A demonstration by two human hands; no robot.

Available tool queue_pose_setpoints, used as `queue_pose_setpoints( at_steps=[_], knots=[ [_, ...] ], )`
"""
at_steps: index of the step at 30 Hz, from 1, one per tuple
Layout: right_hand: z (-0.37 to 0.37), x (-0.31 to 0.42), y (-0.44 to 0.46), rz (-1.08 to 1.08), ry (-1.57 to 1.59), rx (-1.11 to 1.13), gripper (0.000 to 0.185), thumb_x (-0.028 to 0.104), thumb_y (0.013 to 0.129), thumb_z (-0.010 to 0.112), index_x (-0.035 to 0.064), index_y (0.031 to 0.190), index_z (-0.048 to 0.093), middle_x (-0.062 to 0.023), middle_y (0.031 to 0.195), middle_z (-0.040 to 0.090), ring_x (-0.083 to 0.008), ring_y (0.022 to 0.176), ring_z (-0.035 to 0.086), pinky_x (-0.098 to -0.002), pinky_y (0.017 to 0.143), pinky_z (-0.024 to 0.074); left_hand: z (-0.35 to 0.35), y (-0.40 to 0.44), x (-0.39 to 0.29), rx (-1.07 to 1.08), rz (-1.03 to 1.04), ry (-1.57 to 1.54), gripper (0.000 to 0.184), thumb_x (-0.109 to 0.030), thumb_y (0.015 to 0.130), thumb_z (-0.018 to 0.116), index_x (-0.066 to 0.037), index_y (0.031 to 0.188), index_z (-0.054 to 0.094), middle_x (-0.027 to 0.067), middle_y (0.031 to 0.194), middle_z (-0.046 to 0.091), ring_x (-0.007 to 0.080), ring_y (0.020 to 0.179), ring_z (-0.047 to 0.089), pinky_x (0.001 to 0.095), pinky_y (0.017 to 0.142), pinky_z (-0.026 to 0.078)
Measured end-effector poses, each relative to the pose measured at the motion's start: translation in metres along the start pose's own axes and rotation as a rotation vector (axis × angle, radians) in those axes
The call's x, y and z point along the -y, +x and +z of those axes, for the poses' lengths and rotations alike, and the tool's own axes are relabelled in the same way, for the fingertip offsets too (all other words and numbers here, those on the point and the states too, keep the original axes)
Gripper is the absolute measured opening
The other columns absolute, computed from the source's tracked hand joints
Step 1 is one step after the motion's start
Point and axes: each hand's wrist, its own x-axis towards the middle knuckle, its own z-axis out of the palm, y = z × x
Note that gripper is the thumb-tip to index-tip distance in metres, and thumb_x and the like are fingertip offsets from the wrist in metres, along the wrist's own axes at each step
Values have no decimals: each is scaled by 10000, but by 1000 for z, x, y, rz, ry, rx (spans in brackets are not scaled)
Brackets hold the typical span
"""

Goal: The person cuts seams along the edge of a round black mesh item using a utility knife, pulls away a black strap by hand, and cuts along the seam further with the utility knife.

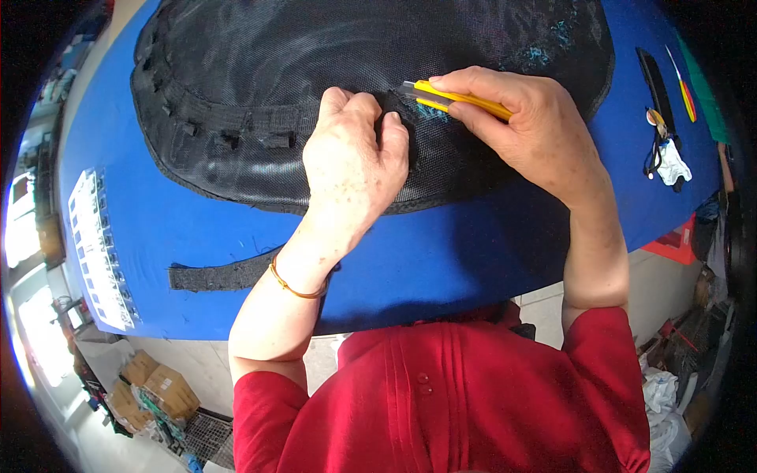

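Observation:
Black mesh fabric [260,63] with a bound edge and webbing loops lies across the blue table. My left hand [355,154] is closed on a bunched part of its webbing strip [268,118], fingertips curled under and partly hidden. Just to the right, my right hand [528,118] grips a yellow utility knife [473,102]. The knife's tip points left and touches or nearly touches the fabric beside my left thumb; the exact contact is unclear. Blue-green thread bits [432,112] lie under the knife, and more loose threads [540,55] sit further up the mesh.
The blue table [197,229] holds a loose black webbing strip [213,276] near its front edge. Far right lie a screwdriver-like tool with a red and yellow handle [688,101], a black strip [653,79] and small scissors [656,122]. Cardboard boxes [169,390] stand on the floor.

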Motion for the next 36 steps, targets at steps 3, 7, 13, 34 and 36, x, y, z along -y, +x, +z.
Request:
queue_pose_setpoints(
  at_steps=[3, 7, 13, 34, 36],
  knots=[
    [3, 0, 2, -31, 7, -44, 210, 171, 929, 727, 144, 1137, 738, -101, 950, 763, -287, 825, 752, -370, 713, 599, -1, 1, 2, -15, 18, 16, 141, -113, 866, 671, 14, 823, 629, 198, 902, 622, 364, 753, 660, 444, 680, 578],
    [4, 0, 2, -28, 27, -42, 210, 167, 925, 728, 139, 1133, 738, -103, 960, 763, -293, 833, 750, -375, 717, 598, 0, 1, 2, -20, 26, 22, 142, -112, 865, 670, 16, 817, 631, 195, 890, 623, 359, 745, 660, 440, 673, 580],
    [5, 0, 2, -23, 39, -32, 205, 167, 923, 723, 131, 1125, 736, -110, 957, 759, -310, 843, 744, -390, 722, 595, 0, 1, 0, -15, 11, 21, 143, -114, 865, 671, 15, 815, 633, 198, 890, 627, 359, 747, 661, 440, 677, 581],
    [-6, 5, -4, 8, 8, 40, 187, 175, 917, 709, 131, 1097, 736, -127, 920, 745, -336, 827, 728, -427, 719, 586, 0, -1, 2, -2, 12, 9, 147, -113, 882, 677, 19, 837, 629, 201, 915, 616, 376, 789, 656, 450, 711, 568],
    [-8, 6, -5, 16, -4, 45, 178, 179, 920, 705, 131, 1089, 734, -129, 910, 742, -340, 822, 725, -431, 715, 583, 1, -1, 2, -6, 20, 9, 148, -115, 882, 677, 19, 838, 630, 200, 913, 615, 375, 789, 656, 448, 710, 568]
  ],
)
